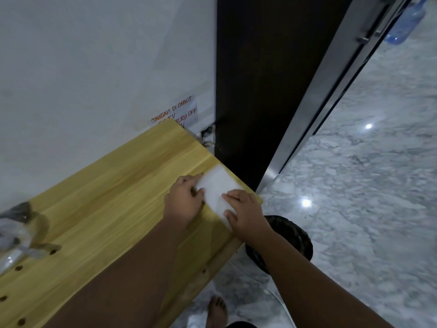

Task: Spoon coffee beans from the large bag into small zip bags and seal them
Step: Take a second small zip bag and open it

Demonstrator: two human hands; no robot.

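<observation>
Between the fingers of both hands: small zip bag (214,185), flat, whitish and translucent, lying on the right end of the wooden table (113,197), close to its corner. Whether it is one bag or a stack cannot be told.

Left hand (184,201): fingers curled, forefinger and thumb pinching the bag's left edge.

Right hand (247,215): fingers laid nearly straight on the bag's near right part, pressing it flat; thumb at the bag's near edge.

Far to the left of the left fingers, at the picture's edge: large bag (16,233), clear plastic with dark contents, blurred, resting on the table.

Near that bag, well away from both hands: several small dark round spots (53,252) on the tabletop; beans or holes, cannot tell.

Beyond the fingertips, on the white wall (94,67): paper notice (179,112) with orange handwriting, partly hidden by the table's far corner; a tangle of cable (208,136) just beside it.

Right of the right fingers: dark panel (260,79), metal door frame (331,91), marble floor (366,185).

Below the right wrist: dark round object (298,235) on the floor, partly hidden under the table.

Bottom edge: bare foot (216,308).

Top right corner: blue bottle (406,24), blurred.
</observation>
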